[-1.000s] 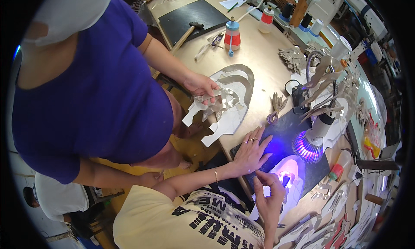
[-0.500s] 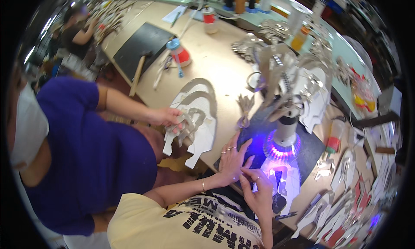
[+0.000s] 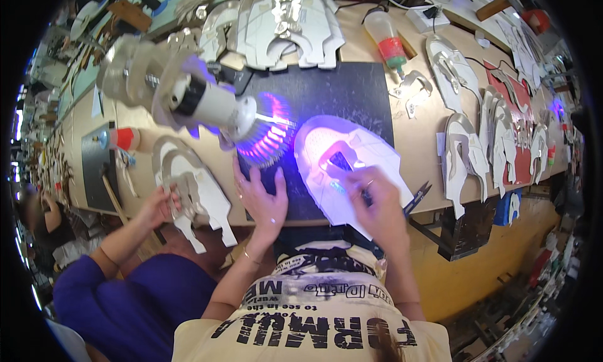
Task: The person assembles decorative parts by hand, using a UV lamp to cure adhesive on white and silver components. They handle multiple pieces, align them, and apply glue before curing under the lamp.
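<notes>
Our work here centres on the white upper piece [image 3: 380, 153], lying under violet light on the black board [image 3: 361, 88], just right of the finned lamp [image 3: 269, 131], its narrow end toward our body. Our left hand [image 3: 264, 202] rests on the board with its fingers spread, apart from the piece, near the lamp's rim. Our right hand [image 3: 379, 202] is over the piece beside its cut-out, fingers curled downward (too blurred for us to tell whether they pinch anything or merely press). We take the step in hand to be close finger work along that inner edge. The next move, in our judgement, calls for the piece to be steadied, ideally by the left hand, while the right fingertips follow the edge without creasing it. Dark snips [image 3: 417, 198] lie just beside its right side.
</notes>
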A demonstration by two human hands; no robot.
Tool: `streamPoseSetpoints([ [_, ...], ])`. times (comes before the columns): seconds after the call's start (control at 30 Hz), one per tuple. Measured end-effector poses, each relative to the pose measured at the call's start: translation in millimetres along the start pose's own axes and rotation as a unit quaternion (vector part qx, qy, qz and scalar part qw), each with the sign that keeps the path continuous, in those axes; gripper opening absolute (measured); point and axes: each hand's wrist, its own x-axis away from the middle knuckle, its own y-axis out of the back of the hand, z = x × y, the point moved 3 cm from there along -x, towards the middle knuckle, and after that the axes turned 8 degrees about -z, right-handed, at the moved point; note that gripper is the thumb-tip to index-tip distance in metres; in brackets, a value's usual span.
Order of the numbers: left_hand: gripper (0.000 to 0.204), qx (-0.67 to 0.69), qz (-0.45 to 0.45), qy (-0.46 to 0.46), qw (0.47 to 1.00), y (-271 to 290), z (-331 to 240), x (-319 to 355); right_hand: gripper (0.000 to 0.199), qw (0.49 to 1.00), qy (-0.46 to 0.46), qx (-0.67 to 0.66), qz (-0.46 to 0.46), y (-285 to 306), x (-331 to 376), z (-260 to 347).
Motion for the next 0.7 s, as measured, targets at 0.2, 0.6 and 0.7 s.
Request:
streamPoseSetpoints([
  [0.2,0.042,0.026,-0.063,-0.096,0.993,7,-27,-4,0.016,0.992,-0.053,0.108,-0.028,37,-8,-45],
  [0.6,0.029,0.26,0.206,-0.132,0.934,-56,-63,-84,0.024,0.947,-0.055,0.317,0.009,-24,-17,-37],
  [0.7,0.018,0.21,0.1,-0.117,0.966,-42,-55,-62,0.018,0.947,0.005,0.321,0.012,-26,-27,-28],
])
